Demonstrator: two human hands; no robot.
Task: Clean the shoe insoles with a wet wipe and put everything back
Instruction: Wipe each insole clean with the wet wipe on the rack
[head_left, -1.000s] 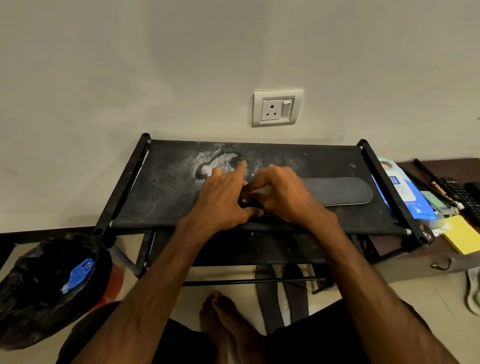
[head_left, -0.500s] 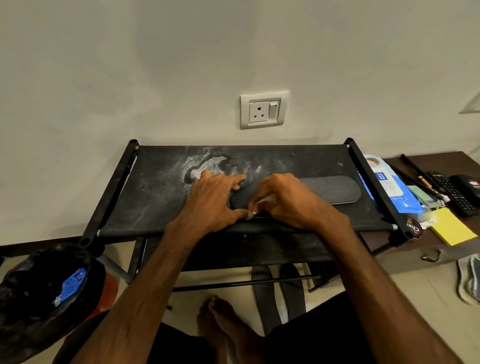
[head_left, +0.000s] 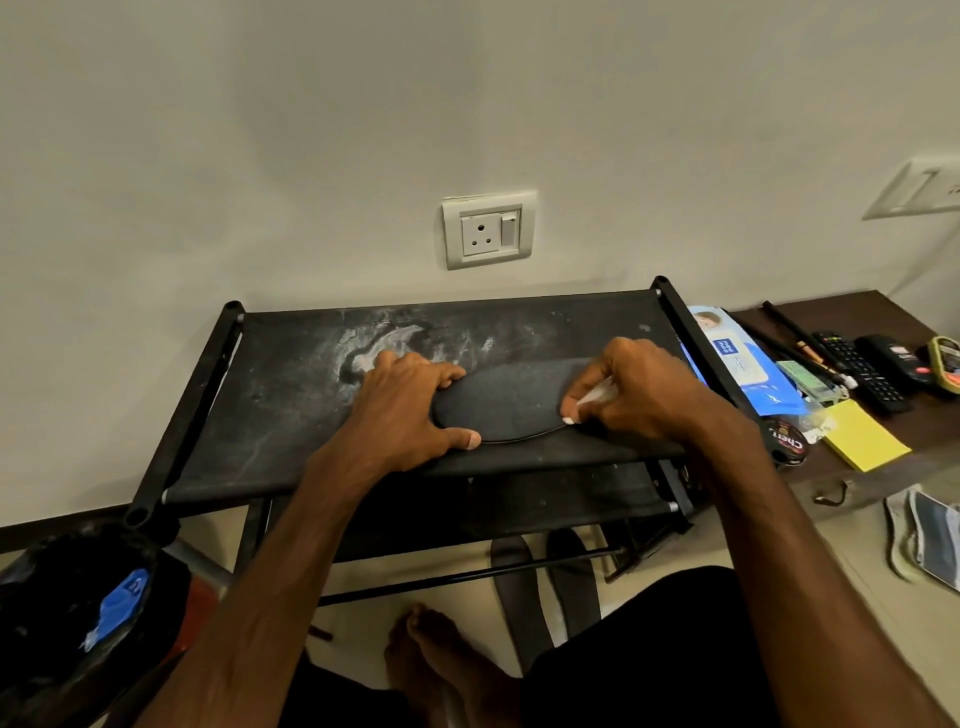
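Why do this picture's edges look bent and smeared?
Head view: the wide lens skews the rack and stretches the corners; the bin bag lower left is soft, while the socket, the left hand on the insole and the right hand gripping the wipe are fairly sharp.

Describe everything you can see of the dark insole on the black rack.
The dark grey shoe insole lies flat on the dusty black fabric top shelf of the rack. It looks like matte foam or fabric, with a rounded left end and a thin pale near edge. The left hand grips that end, thumb on the near edge; the right hand presses a white wet wipe on its right part, hiding it.
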